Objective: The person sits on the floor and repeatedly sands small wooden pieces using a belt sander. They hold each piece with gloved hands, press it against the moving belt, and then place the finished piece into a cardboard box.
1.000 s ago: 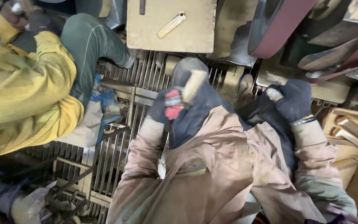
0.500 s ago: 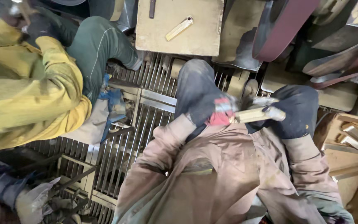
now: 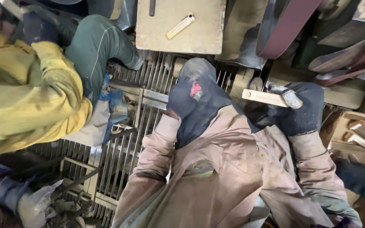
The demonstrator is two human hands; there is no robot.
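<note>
Head view, looking down over my knees. My right hand [image 3: 303,107], in a dark glove, is clenched around a flat pale bar with a hole at its free end [image 3: 263,97]; the bar juts leftward, held clear above my lap and the metal floor grating [image 3: 123,156]. My left hand [image 3: 184,99], in a dark glove with a red patch, lies curled on my raised knee and grasps nothing that I can see. A similar bar [image 3: 181,26] lies on the worktop [image 3: 203,38] ahead, beside an abrasive belt [image 3: 284,27].

As I judge it, the grip sits at one end only, so the bar could pivot and slip through the glove. Dropped, it might lodge in the grating slots. A co-worker's yellow sleeve [image 3: 26,105] is near on my left; a wide swing could reach it.
</note>
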